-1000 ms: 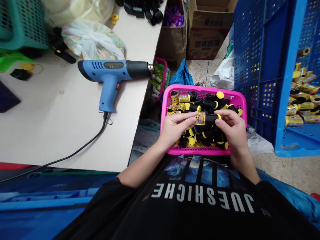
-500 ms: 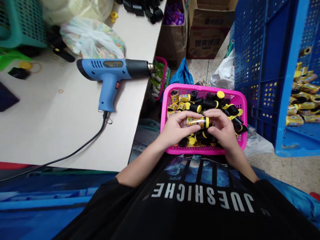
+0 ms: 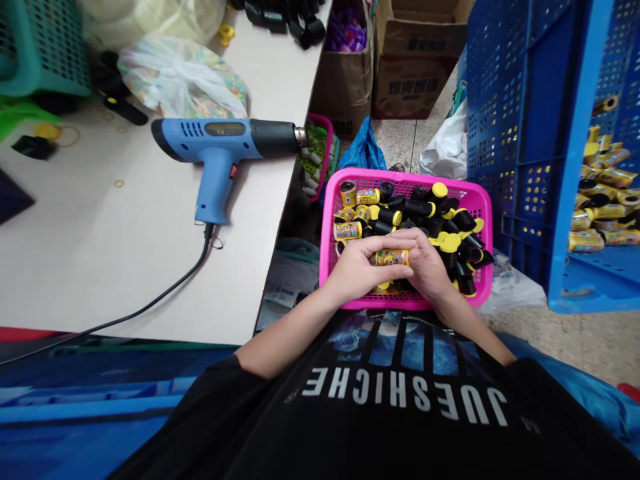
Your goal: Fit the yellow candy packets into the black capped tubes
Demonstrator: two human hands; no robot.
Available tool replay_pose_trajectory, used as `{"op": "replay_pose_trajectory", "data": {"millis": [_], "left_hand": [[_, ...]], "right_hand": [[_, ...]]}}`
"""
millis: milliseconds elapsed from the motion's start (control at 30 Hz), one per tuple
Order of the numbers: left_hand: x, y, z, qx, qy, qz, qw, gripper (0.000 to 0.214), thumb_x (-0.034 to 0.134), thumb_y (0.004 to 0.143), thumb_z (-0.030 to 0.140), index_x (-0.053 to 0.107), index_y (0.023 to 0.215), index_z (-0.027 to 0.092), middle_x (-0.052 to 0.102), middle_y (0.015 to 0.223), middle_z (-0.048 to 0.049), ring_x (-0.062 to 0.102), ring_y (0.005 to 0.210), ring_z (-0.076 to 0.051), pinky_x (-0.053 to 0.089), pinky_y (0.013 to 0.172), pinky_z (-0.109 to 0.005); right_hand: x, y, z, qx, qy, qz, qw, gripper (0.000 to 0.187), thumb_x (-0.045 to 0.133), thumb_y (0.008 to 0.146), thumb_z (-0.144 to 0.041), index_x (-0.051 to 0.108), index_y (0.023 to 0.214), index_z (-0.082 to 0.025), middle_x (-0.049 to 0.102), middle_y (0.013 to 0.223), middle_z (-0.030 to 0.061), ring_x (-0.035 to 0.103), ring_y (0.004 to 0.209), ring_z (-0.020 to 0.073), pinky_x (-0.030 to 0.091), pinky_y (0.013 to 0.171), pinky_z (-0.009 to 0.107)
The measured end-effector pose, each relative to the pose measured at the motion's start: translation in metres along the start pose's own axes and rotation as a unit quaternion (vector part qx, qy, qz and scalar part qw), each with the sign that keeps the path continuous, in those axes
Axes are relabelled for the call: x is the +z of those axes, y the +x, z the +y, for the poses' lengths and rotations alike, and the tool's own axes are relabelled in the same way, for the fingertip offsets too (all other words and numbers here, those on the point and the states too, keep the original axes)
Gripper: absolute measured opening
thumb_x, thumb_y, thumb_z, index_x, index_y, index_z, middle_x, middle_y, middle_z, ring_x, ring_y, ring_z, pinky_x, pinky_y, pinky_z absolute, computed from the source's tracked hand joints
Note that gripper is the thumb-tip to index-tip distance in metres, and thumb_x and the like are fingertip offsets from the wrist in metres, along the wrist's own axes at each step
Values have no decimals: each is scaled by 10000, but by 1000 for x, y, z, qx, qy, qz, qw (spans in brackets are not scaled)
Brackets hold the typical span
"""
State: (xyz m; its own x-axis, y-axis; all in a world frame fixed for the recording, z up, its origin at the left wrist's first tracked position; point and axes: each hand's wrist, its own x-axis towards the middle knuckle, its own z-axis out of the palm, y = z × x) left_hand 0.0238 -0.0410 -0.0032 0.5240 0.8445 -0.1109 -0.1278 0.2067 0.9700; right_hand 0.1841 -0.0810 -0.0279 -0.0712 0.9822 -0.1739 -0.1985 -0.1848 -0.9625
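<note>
A pink basket [image 3: 327, 220] on my lap holds several small black tubes with yellow caps, some wrapped in yellow printed labels. Over its near side, my left hand [image 3: 357, 270] and my right hand [image 3: 425, 270] are pressed close together, both closed around one labelled tube [image 3: 391, 257] lying sideways between the fingertips. Only the tube's middle shows between the fingers.
A blue heat gun [image 3: 225, 150] lies on the white table [image 3: 100, 253], its black cord trailing left. A blue crate [image 3: 550, 133] on the right holds several labelled tubes. Cardboard boxes [image 3: 415, 60] and bags stand on the floor behind the basket. A teal basket [image 3: 40, 47] sits far left.
My two hands have closed in toward each other over the tube. The black part of the tube that showed earlier is now covered by the label and my fingers. Both hands moved slightly nearer me.
</note>
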Motion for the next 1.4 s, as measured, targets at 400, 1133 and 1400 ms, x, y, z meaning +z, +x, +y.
{"op": "replay_pose_trajectory", "data": {"millis": [400, 1133, 1400], "left_hand": [[-61, 19, 3, 134, 392, 77, 907, 432, 596, 953, 424, 566, 1297, 163, 648, 1279, -146, 575, 1219, -288, 436, 1092, -438], [-3, -7, -23, -16, 433, -297, 851, 117, 689, 849, 230, 799, 815, 208, 772, 834, -52, 695, 806, -203, 433, 697, -292], [-13, 6, -9, -142, -73, 89, 983, 346, 879, 696, 465, 693, 765, 182, 661, 625, 19, 529, 508, -80, 417, 521, -211]], "right_hand": [[-77, -15, -57, -106, -522, 109, 839, 272, 649, 952, -475, 734, 1101, -264, 723, 1022, 77, 647, 1005, 278, 499, 975, 497], [-76, -34, -69, -126, -372, 182, 902, 267, 770, 850, -418, 706, 1083, -305, 702, 1098, 55, 661, 1017, 268, 541, 899, 450], [-42, -29, -58, 2, -194, 97, 976, 316, 592, 961, -548, 744, 1016, -277, 582, 619, -22, 525, 587, 159, 444, 605, 322]]}}
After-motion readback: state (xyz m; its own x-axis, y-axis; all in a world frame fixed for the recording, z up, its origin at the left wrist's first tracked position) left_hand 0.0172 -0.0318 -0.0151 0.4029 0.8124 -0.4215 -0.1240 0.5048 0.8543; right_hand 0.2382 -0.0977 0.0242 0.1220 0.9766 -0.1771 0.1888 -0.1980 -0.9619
